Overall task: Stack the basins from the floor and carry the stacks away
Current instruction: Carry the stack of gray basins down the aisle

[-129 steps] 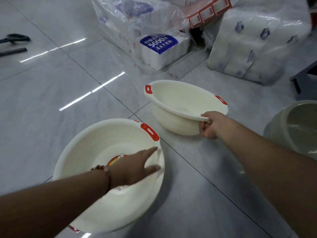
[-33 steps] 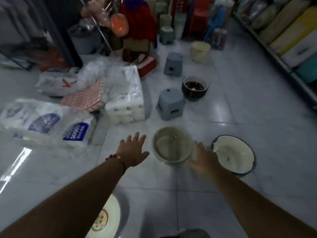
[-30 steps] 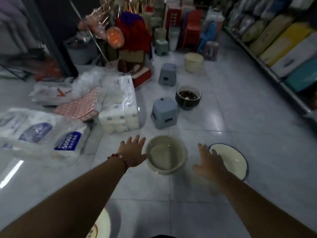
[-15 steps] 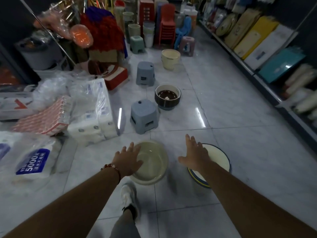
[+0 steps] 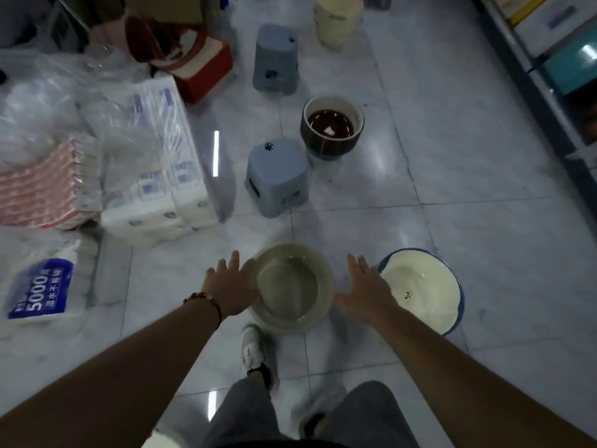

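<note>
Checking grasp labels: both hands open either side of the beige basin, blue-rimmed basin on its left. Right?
Not quite. In the head view the blue-rimmed basin lies to the right of the beige basin, behind the right hand. Left hand and right are open, flanking it.

The only print that reads clearly is the number "5000" in white on the blue label (image 5: 38, 288) of a clear plastic-wrapped pack of white paper goods (image 5: 48, 279) lying on the floor at the left. A line of smaller white characters runs beneath the number, and a few more stand beside it, but they are too blurred to read. The bluish panels on the tissue packs (image 5: 151, 156) farther back show no legible lettering.
</note>
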Available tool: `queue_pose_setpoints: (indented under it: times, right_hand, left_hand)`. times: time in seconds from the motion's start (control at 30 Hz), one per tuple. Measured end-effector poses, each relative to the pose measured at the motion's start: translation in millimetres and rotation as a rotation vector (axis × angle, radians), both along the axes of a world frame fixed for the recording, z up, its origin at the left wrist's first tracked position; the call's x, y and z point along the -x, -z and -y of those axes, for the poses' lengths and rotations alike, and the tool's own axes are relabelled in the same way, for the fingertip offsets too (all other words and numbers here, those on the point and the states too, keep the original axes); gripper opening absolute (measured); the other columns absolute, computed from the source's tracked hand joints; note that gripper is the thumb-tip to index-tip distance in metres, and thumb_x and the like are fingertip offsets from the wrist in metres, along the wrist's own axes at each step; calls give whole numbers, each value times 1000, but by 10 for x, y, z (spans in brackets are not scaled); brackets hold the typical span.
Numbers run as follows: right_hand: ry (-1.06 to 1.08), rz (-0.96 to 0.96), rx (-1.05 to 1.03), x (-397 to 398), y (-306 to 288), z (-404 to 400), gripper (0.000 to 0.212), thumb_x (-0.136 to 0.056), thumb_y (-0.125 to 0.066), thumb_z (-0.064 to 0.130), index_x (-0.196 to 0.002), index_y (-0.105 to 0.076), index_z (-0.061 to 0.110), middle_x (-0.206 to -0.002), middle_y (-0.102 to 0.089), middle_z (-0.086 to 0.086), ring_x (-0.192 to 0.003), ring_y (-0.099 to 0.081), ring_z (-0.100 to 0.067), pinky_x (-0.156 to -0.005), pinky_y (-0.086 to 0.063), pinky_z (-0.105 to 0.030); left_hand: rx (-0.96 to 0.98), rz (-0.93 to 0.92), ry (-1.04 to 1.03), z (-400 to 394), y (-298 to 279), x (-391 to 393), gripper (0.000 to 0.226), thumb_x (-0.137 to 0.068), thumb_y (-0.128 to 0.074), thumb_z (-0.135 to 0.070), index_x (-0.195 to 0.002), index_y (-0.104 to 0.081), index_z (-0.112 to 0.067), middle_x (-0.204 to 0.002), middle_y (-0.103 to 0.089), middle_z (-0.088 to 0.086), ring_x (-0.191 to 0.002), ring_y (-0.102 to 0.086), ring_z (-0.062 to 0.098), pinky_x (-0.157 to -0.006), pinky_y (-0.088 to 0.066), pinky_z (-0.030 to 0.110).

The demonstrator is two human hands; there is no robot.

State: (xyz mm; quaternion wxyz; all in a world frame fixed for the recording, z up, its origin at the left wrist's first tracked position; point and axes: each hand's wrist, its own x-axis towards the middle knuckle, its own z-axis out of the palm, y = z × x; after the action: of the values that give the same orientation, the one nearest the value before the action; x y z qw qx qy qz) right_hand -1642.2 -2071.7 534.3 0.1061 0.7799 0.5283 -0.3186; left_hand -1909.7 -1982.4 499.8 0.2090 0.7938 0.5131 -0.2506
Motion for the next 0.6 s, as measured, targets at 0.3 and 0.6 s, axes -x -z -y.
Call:
queue_pose_setpoints:
  times: [0.3,0.6]
  right_hand:
    - [80,-120,121,-432,1584,-524,91,-81,-60,50,-154,-15,22,-157,-23,-9,-138,-33,-33,-107,-38,-50]
    - [231,-291,290,-839,3929,-604,98,-63,-54,58,-151,-18,35,-154,-32,4,-136,-39,-25,-107,-39,-49]
  left_hand:
    - [145,4,-70,-301,1248,-320,70,-98,-42,-50,-156,-14,-23,-164,-9,14,-141,-31,34,-108,-37,47]
    - [322,66,-436,-350,3541,-429,72,-96,-53,-42,-155,-16,-28,-159,-20,13,-137,-39,37,-108,-39,50]
